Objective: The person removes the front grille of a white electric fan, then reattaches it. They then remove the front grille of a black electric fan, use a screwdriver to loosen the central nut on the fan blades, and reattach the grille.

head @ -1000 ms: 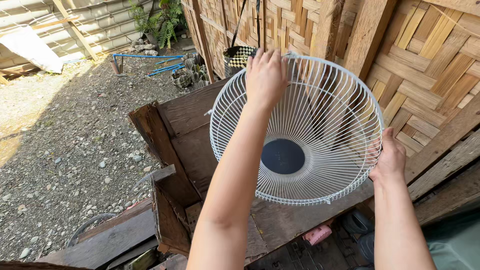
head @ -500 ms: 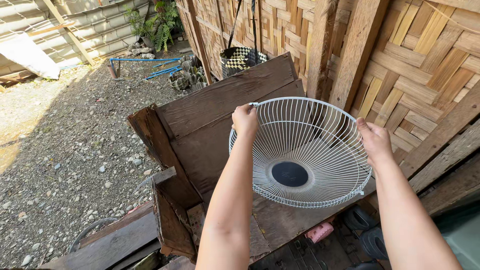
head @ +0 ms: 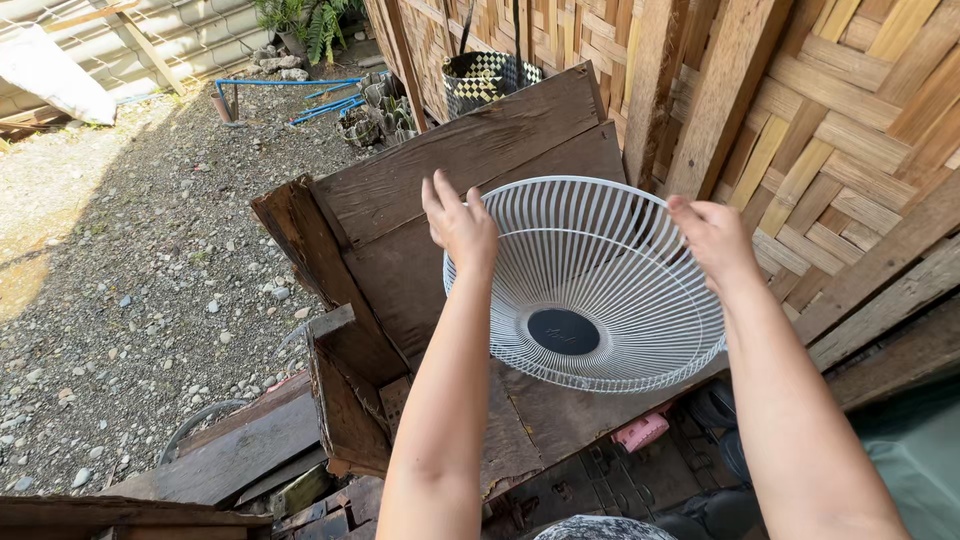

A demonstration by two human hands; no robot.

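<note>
Steadying the white fan guard (head: 590, 290) — left hand (head: 462, 225) open-fingered at its rim, right hand (head: 715, 240) gripping the opposite edge — keeps it level.

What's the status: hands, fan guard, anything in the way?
Left hand and right hand at white fan guard rim, fingers loose. Guard tilted over dark wooden boards. Nothing blocking.

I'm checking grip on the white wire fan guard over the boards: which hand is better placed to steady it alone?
Probably the right hand: its fingers curl over the rim of the fan guard. The left hand meets the opposite rim with fingers spread open, so its hold looks looser.
</note>
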